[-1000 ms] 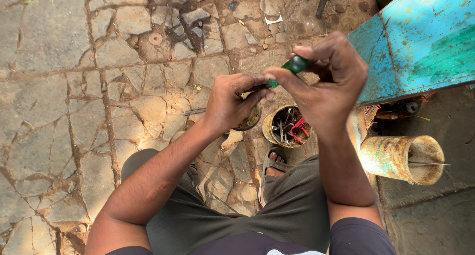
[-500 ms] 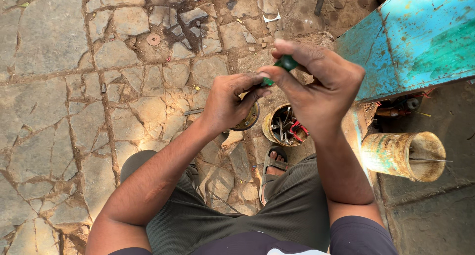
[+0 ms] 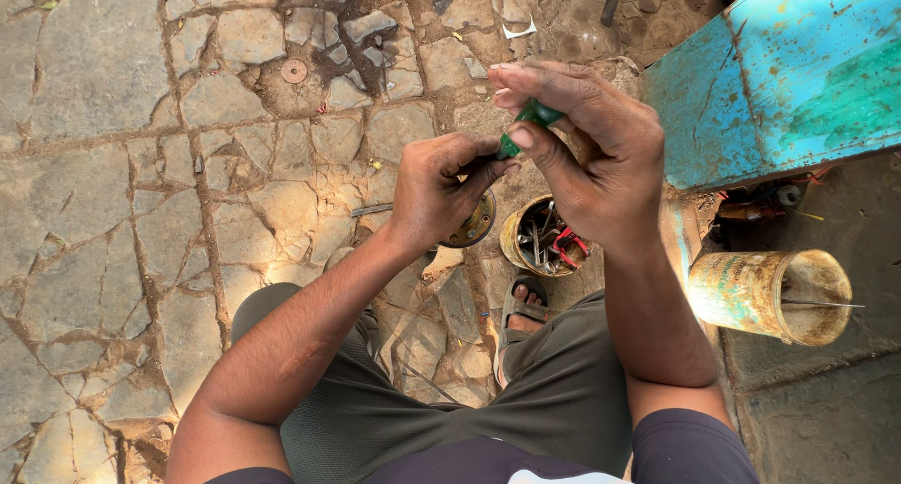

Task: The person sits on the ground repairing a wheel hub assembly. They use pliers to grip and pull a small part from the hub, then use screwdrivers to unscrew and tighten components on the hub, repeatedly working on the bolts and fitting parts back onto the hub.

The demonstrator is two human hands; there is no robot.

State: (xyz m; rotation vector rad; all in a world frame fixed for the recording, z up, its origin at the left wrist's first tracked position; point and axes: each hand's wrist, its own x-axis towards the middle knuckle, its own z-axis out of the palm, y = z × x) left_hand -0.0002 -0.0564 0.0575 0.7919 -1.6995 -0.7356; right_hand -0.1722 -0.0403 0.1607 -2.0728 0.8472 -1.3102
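Observation:
Both hands meet in front of me over a cracked stone floor. My right hand (image 3: pixel 589 155) grips a small green-handled tool (image 3: pixel 526 125) between thumb and fingers. My left hand (image 3: pixel 441 191) is closed around something small at the tool's lower end; what it pinches is hidden by the fingers. Just under the left hand a round metal disc-like part (image 3: pixel 475 225) shows partly. My knees in grey shorts and one sandalled foot (image 3: pixel 522 311) are below the hands.
A tin can (image 3: pixel 541 240) full of tools stands on the floor under my right hand. A worn blue metal box (image 3: pixel 779 80) is at the upper right. A rusty cylindrical can (image 3: pixel 770 294) lies on its side at the right. A small washer (image 3: pixel 294 70) lies on the stones.
The green tool has turned in my right hand, with less of its handle showing above the fingers. Both hands stay together in nearly the same spot.

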